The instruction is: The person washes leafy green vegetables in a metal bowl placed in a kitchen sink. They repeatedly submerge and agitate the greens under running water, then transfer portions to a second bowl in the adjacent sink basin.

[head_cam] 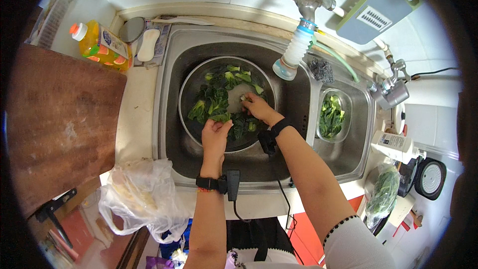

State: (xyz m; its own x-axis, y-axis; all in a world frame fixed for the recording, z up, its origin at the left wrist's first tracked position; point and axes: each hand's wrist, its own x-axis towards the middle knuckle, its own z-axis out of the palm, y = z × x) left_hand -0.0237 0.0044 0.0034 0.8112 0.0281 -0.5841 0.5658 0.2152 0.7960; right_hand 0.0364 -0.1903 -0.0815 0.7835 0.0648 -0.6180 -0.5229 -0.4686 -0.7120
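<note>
A round metal basin (pixel 182 119) of water sits in the large bowl of a stainless steel sink (pixel 298 145). Leafy greens with pale stems, like small bok choy (pixel 218 99), float in it. Over the basin's near side, my left hand (pixel 213 140) pinches a green leaf (pixel 221 117) between thumb and fingers. My right hand (pixel 259 108) is bent over the right half of the basin, its fingertips closed on a small pale piece of greens (pixel 243 98). Part of that piece is hidden by the fingers. Both wrists wear black straps with cabled devices.
A clear container of greens (pixel 331 117) stands in the small sink bowl. The faucet's flexible spout (pixel 295 50) hangs over the large bowl. Left are a dish soap bottle (pixel 101 46), a brown board (pixel 71 119) and a plastic bag (pixel 143 198). A pump bottle (pixel 394 145) stands right.
</note>
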